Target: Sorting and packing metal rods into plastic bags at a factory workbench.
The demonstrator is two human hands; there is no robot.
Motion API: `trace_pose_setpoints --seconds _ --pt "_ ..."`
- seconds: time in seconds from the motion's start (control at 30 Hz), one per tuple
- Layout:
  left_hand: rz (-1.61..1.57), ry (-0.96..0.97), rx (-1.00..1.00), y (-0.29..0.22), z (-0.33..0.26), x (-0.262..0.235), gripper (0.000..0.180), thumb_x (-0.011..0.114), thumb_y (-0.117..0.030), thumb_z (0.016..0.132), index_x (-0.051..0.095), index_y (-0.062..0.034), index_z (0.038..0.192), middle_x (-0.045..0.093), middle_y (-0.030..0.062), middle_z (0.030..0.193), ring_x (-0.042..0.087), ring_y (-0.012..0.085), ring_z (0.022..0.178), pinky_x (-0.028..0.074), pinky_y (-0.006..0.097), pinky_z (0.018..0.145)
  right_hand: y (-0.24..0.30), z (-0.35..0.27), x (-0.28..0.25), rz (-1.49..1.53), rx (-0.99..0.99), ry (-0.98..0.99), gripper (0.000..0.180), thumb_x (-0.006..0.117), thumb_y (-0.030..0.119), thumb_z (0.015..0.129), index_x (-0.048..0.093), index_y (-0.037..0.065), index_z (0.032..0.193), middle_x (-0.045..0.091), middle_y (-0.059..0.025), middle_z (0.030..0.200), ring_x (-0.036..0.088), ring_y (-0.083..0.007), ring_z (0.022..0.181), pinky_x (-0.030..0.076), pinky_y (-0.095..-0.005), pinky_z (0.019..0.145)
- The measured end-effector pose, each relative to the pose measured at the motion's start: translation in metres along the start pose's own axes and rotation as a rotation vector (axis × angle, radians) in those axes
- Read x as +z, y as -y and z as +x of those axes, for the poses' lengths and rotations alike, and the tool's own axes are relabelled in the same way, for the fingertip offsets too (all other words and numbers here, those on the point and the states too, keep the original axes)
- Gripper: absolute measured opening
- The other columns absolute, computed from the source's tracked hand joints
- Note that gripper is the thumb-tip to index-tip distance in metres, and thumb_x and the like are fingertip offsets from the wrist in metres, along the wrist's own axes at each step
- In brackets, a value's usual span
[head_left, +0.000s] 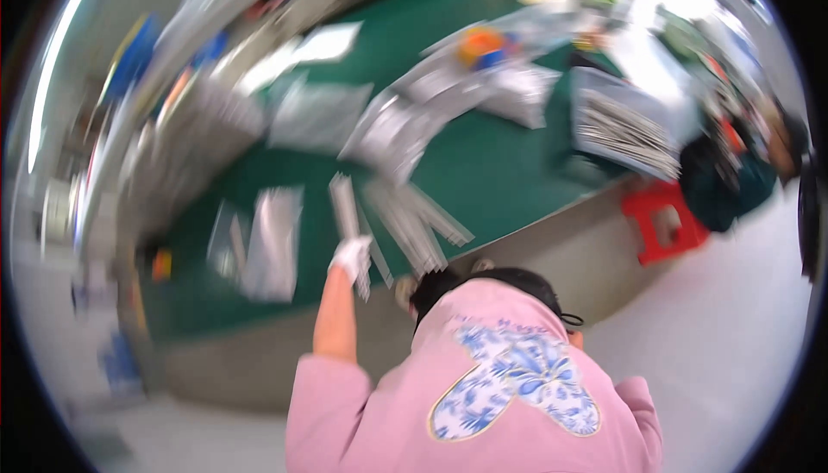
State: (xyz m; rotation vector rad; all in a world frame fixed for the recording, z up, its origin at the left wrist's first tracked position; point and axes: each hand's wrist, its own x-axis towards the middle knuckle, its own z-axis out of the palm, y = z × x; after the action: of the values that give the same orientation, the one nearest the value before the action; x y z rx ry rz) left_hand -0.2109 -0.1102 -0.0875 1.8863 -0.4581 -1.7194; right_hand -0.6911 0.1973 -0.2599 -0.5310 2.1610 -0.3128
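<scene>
My left hand (352,257), in a white glove, is closed around a bundle of thin pale strips (344,201) at the near edge of the green table. The strips stick out beyond the hand on both sides. Just to the right, more long strips (405,225) lie fanned out, some reaching the table edge. Left of the hand lies a clear plastic bag (274,244) with pale contents. Of my right hand (576,339) only a small patch of skin seems to show beside my pink shirt; its fingers are hidden. Motion blur softens the picture.
Several plastic bags (321,115) lie across the green table (500,175). An orange and blue roll (483,46) rests among them. A clear bin (625,124) of thin strips stands at the right end, with a red stool (662,221) below. Shelving lines the far left.
</scene>
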Motion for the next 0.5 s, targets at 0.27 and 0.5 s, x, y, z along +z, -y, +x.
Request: trace_pose_setpoints --seconds 0.27,0.5 --pt "-0.17 -0.229 -0.081 0.075 -0.12 -0.044 0.016 0.065 -0.012 0.073 0.049 -0.0089 0.073 0.044 -0.0011 0.052 0.041 0.0091 0.039 0.033 0.024 0.034 -0.037 0.134 -0.005 -0.469 -0.118 0.26 0.025 0.053 0.015 0.074 0.064 -0.006 0.083 0.064 -0.0179 0.075 0.061 -0.0201 0.069 0.047 -0.0321 0.063" --pt "-0.282 -0.487 -0.278 0.126 -0.192 -0.108 0.017 0.064 -0.013 0.073 0.047 -0.0092 0.072 0.043 -0.0009 0.052 0.04 0.0097 0.041 0.033 0.025 0.037 0.114 0.104 -0.004 -0.135 -0.268 0.177 0.017 0.053 0.014 0.075 0.066 0.002 0.078 0.049 -0.0018 0.051 0.04 -0.0103 0.04 0.032 -0.027 0.036"
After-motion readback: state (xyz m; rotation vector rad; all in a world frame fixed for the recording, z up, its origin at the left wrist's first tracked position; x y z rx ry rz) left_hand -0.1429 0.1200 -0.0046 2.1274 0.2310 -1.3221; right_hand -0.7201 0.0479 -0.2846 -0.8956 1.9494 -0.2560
